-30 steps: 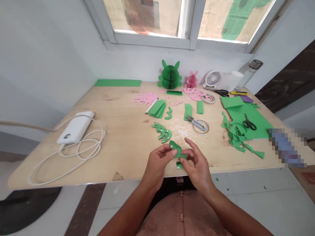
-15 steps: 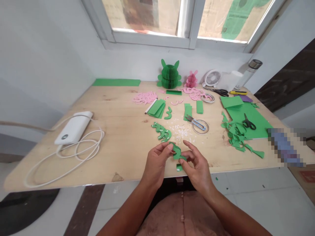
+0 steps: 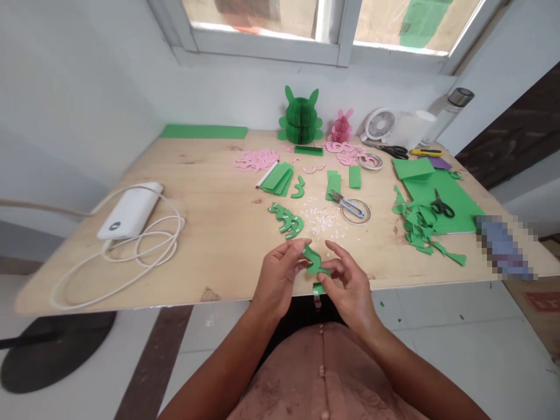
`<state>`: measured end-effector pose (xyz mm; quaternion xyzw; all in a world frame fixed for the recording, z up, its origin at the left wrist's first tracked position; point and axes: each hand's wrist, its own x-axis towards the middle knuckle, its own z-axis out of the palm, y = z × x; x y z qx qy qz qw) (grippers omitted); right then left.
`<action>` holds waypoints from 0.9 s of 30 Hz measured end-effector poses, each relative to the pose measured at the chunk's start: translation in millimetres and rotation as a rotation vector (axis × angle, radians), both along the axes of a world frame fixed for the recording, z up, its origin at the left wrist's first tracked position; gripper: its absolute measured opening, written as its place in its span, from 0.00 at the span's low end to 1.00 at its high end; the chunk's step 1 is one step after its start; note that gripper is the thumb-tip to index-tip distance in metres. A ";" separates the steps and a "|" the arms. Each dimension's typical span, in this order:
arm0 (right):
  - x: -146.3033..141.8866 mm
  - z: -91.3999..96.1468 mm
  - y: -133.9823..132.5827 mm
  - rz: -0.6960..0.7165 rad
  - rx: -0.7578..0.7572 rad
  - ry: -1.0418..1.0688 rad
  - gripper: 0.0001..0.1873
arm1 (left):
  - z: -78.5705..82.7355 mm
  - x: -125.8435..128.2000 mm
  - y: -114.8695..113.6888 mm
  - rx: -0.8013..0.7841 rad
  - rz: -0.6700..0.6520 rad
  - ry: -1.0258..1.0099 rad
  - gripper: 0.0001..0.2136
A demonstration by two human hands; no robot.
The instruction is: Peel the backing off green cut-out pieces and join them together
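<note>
Between my two hands is a curved green paper cutout [image 3: 313, 261], held above the table's front edge. My left hand [image 3: 282, 271] pinches its upper left end between thumb and fingers. At the lower right end, my right hand [image 3: 347, 283] grips it with thumb and fingers, the index finger raised away. Below the cutout lies a small green paper piece [image 3: 318, 289] with a white patch, at the table edge. Just beyond my hands rest several green wavy cutouts [image 3: 286, 221] with white strips on them. White paper bits [image 3: 324, 221] are scattered to their right.
Blue-handled thread snips [image 3: 347, 204] lie on a tape ring. Green scraps [image 3: 420, 224] and black scissors [image 3: 441, 204] are at the right. A white power bank [image 3: 131, 213] with a cable sits left. A green honeycomb paper figure [image 3: 301, 119] and a fan [image 3: 379, 124] stand at the back.
My view has tilted down slightly, so the table appears higher. Both hands still hold the green cutout, which has turned slightly between the fingers.
</note>
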<state>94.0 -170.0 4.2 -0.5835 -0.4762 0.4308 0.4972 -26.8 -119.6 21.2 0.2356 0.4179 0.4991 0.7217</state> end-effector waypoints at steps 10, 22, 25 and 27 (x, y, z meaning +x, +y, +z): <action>5.3 5.8 -5.1 0.118 -0.050 0.075 0.10 | -5.5 7.5 -14.8 0.153 0.036 0.180 0.07; 7.2 1.2 -3.6 -0.108 0.088 0.135 0.08 | -6.8 7.0 -33.4 0.103 -0.188 0.144 0.14; 4.6 3.6 -0.8 -0.123 0.096 0.203 0.07 | -10.1 5.1 -36.3 0.148 -0.221 0.179 0.09; 2.3 5.2 0.6 -0.139 0.068 0.267 0.07 | -9.9 5.2 -35.8 0.189 -0.210 0.213 0.07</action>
